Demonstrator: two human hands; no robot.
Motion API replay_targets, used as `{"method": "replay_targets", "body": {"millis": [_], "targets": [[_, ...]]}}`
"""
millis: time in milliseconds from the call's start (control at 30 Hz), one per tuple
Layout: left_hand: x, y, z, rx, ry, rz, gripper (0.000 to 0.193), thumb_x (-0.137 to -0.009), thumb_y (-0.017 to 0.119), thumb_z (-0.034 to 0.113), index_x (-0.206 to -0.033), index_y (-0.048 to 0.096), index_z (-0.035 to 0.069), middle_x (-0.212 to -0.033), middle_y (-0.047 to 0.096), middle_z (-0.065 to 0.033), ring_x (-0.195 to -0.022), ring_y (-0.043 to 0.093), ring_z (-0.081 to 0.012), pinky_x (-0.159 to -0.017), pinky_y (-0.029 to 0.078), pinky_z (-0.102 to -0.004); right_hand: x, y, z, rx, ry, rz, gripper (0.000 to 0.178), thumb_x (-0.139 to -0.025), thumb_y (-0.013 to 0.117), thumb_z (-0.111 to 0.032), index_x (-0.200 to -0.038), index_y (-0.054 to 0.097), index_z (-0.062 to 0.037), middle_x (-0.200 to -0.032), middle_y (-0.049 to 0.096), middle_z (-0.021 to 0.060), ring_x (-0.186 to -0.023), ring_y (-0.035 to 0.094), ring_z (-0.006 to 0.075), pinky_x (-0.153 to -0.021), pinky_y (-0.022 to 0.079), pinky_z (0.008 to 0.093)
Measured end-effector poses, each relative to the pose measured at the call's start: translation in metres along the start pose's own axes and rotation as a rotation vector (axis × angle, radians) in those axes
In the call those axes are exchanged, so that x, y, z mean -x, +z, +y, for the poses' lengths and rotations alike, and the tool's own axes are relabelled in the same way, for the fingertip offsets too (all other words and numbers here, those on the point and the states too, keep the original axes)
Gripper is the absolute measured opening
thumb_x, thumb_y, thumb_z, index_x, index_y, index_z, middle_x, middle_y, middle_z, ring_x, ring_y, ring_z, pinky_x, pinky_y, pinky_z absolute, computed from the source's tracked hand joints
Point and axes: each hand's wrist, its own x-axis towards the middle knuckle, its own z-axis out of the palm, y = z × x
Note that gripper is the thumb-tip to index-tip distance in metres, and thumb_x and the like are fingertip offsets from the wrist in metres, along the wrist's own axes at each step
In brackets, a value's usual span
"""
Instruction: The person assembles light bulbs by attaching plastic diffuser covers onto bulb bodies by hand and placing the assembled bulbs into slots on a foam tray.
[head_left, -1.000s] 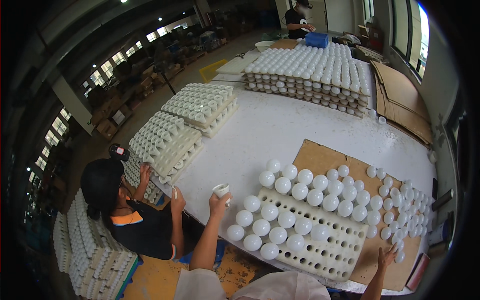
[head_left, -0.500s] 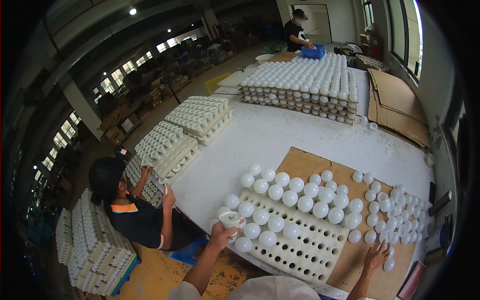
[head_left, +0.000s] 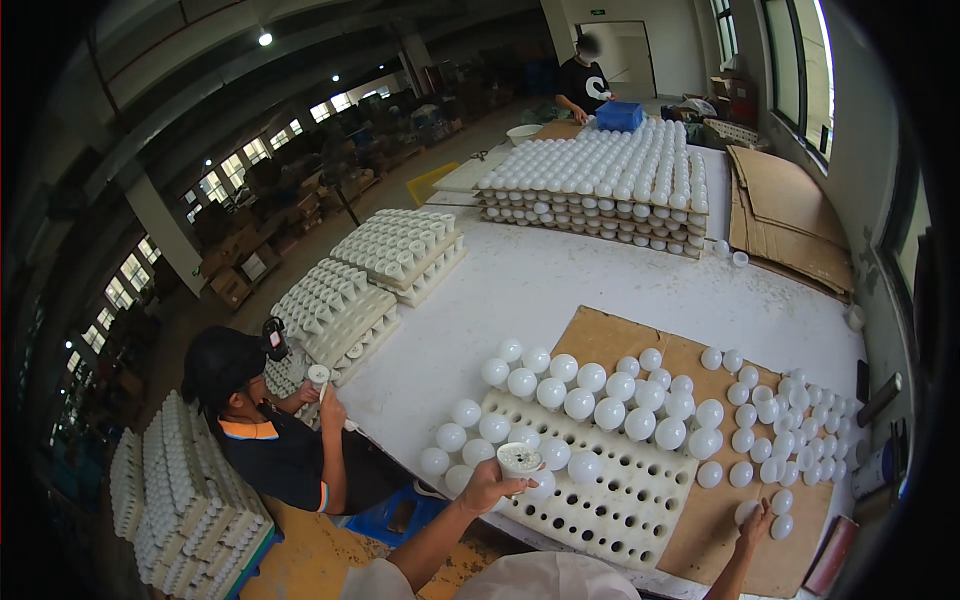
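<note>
While the L hand (head_left: 492,486) pinches a white cup-shaped base (head_left: 519,460), dotted face up, above the L part of a holed white tray (head_left: 610,500) on the counter (head_left: 560,275), the R hand (head_left: 757,524) has its fingers curled round a white dome (head_left: 745,511) over brown cardboard (head_left: 715,555), w/ 2 loose domes (head_left: 781,527) just beside. Co-worker (head_left: 270,470) at L holds a similar pc (head_left: 318,373).

Above the left part of the holed white tray (head_left: 640,493), the left hand (head_left: 487,487) grips a white cup-shaped piece (head_left: 519,459). Right of the tray, over brown cardboard (head_left: 702,538), the right hand (head_left: 758,520) holds a white dome (head_left: 745,512). Other white domes (head_left: 579,403) stand at the tray's left end and far side; a co-worker (head_left: 268,468) is to its left.
</note>
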Motion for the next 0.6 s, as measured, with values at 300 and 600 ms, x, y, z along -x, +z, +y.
{"method": "replay_targets", "body": {"millis": [300, 600], "targets": [[0.017, 0.017, -0.009, 0.095, -0.048, -0.113, 0.043, -0.08, 0.064, 0.009, -0.118, 0.05, -0.004, -0.11, 0.061, -0.0135, -0.082, 0.06, -0.0144, -0.07, 0.049, -0.0265, 0.029, -0.011, -0.099, 0.327, 0.31, -0.195, 0.064, -0.073, 0.068, -0.021, -0.13, 0.046, -0.0021, -0.12, 0.051, 0.0242, -0.108, 0.051, 0.0403, -0.094, 0.042, 0.0457], [0.012, 0.014, -0.017, 0.011, -0.224, -0.204, 0.044, -0.075, 0.07, 0.012, -0.112, 0.053, -0.004, -0.087, 0.064, -0.0083, -0.061, 0.054, -0.0102, -0.057, 0.046, -0.0247, 0.028, -0.041, -0.147, -0.212, 0.393, -0.222, 0.064, -0.075, 0.073, -0.019, -0.129, 0.043, -0.0038, -0.113, 0.051, 0.0137, -0.1, 0.054, 0.0245, -0.079, 0.053, 0.0346]]}}
